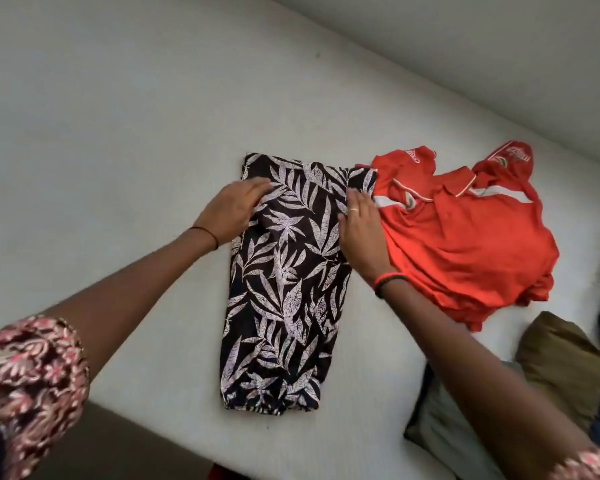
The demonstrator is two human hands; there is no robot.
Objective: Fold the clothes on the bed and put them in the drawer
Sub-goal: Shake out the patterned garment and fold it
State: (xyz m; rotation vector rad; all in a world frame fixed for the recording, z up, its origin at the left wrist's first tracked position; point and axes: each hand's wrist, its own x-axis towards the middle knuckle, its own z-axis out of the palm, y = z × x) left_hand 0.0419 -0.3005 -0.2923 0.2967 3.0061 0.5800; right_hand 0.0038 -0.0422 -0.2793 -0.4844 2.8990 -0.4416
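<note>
On the bed [118, 150], centre of view: item 1, leaf-print garment [284, 289], laid flat as a long narrow rectangle.

- Axis: long axis was set running from the near mattress edge away from the person, slightly tilted. The gathered end lay nearest the body; the far end lay under the hands.
- Material: thin woven cloth, dark ground w/ pale leaf pattern, soft creases, limp; judged likely to slide if lifted by one corner only.
- Left hand [234, 209]: laid flat on the far-left long edge, fingers straight and pressed on the cloth, nothing gripped.
- Right hand [361, 233]: laid flat on the far-right long edge, fingers extended, nothing gripped; a ring was seen on one finger, bead bands at the wrist.
- Relation: the hands were placed approx. level, one per long edge, neither clearly nearer. The next fold was judged to run across the short axis, far end brought toward the near end, both hands needed together.

Item 2, red polo shirt [465, 244]: knit, white-trimmed collar, crumpled, unfolded, touching the garment's far-right corner and lying partly under the right hand.

Item 3, olive cloth [561, 362]: bunched, near right, type not told.

Misc.: dark and blue items at the right edge, too blurred to identify. No drawer was in view.
</note>
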